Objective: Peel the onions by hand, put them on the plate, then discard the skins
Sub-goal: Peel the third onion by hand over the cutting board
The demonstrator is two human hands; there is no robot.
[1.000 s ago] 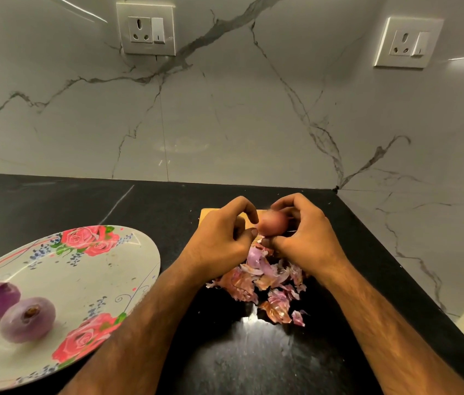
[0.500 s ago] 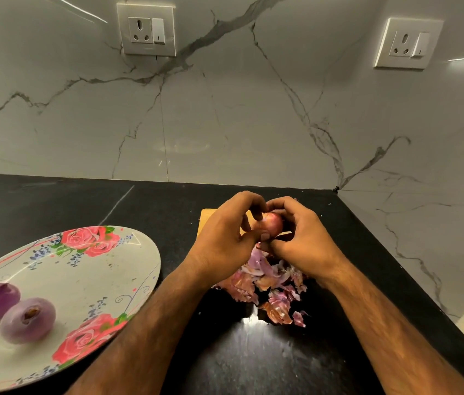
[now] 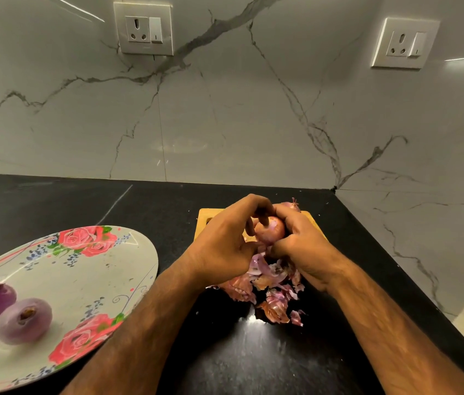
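Resting at lower left, two peeled purple onions (image 3: 8, 313) lie side by side on a rose-patterned plate (image 3: 94, 269). At frame centre, the left hand (image 3: 222, 246) and right hand (image 3: 302, 246) curl closed around a pinkish onion (image 3: 270, 230) with skin partly on, thumbs toward the viewer, forearms converging from below. Torn skins (image 3: 270, 292) heap beneath the hands.

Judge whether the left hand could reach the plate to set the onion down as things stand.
Probably yes. The plate lies just left of the left hand, with bare counter between, and has room beside its two peeled onions. Both hands are busy with the onion.
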